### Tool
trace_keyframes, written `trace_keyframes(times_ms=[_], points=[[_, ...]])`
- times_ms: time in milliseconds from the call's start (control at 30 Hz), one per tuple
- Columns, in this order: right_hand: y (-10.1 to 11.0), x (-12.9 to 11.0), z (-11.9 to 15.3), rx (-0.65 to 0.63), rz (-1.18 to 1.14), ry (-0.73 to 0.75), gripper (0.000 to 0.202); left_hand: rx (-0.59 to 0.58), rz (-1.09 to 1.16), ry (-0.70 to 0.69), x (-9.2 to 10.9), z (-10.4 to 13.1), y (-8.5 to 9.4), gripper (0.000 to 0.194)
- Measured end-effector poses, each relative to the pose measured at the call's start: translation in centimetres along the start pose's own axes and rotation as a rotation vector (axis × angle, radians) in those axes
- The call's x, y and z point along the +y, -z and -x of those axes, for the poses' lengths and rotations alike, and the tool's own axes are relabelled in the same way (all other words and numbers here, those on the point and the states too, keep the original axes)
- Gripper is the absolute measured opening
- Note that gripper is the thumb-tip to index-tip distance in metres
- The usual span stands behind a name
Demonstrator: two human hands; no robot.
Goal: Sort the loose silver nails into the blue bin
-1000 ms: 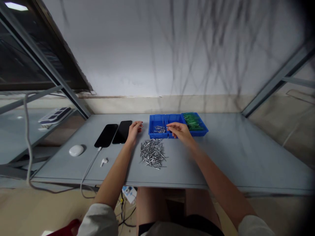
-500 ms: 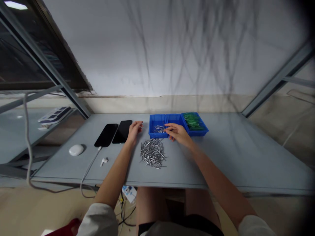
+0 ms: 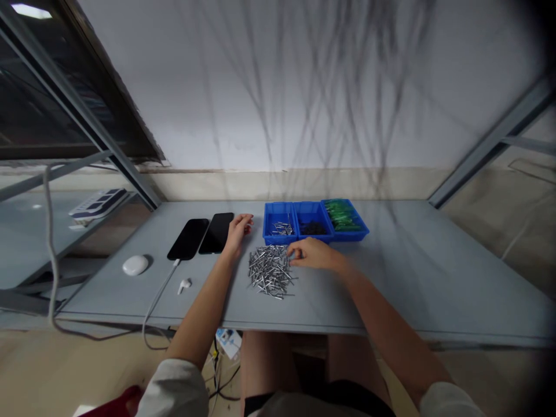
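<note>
My right hand (image 3: 311, 253) is at the right edge of a loose heap of thin metal pins (image 3: 270, 271), fingers bent down with a gap between thumb and forefinger. Nothing shows in that gap. My left hand (image 3: 238, 233) rests on the table left of the bins, its fingers curled in; whatever they may hold is hidden. Behind the heap, a blue bin (image 3: 280, 240) has a few metal pins in it. The middle blue bin (image 3: 310, 238) contains small dark pieces, and the right blue bin (image 3: 353, 236) contains green pieces (image 3: 341, 214).
Two black phones (image 3: 188, 238) lie left of my left hand, one on a white cable (image 3: 160, 294). Nearer the table's left end are a white round case (image 3: 135, 265) and an earbud (image 3: 184, 285). A power strip (image 3: 99, 204) sits on the adjoining table; a wall stands behind.
My right hand has moved from above the left and middle bins down toward me, to the pin heap. The dark pieces in the middle bin now show. My left hand has stayed put.
</note>
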State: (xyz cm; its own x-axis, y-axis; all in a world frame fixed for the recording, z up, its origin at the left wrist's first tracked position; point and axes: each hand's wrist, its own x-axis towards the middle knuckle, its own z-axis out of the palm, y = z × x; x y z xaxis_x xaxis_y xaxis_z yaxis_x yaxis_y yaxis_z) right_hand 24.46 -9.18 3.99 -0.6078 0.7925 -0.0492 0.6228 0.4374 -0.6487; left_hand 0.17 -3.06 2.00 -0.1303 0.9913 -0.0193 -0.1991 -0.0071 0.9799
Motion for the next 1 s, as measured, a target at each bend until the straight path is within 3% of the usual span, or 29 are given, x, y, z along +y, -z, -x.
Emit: trace_keyframes(times_ms=[167, 467, 700, 1000], points=[[0.0, -0.5, 0.2, 0.007, 0.165, -0.055, 0.022, -0.006, -0.015, 0.004, -0.2, -0.1, 0.0, 0.034], [-0.3, -1.3, 0.3, -0.011, 0.186, -0.070, 0.020, 0.002, -0.028, 0.015, -0.2, -0.1, -0.1, 0.035], [-0.2, -1.2, 0.1, 0.082, 0.041, -0.032, 0.018, -0.010, -0.020, 0.005, -0.3, -0.1, -0.1, 0.034], [-0.9, -1.0, -0.7, 0.141, -0.332, 0.037, 0.013, -0.008, -0.020, 0.007, -0.1, -0.1, -0.2, 0.033]])
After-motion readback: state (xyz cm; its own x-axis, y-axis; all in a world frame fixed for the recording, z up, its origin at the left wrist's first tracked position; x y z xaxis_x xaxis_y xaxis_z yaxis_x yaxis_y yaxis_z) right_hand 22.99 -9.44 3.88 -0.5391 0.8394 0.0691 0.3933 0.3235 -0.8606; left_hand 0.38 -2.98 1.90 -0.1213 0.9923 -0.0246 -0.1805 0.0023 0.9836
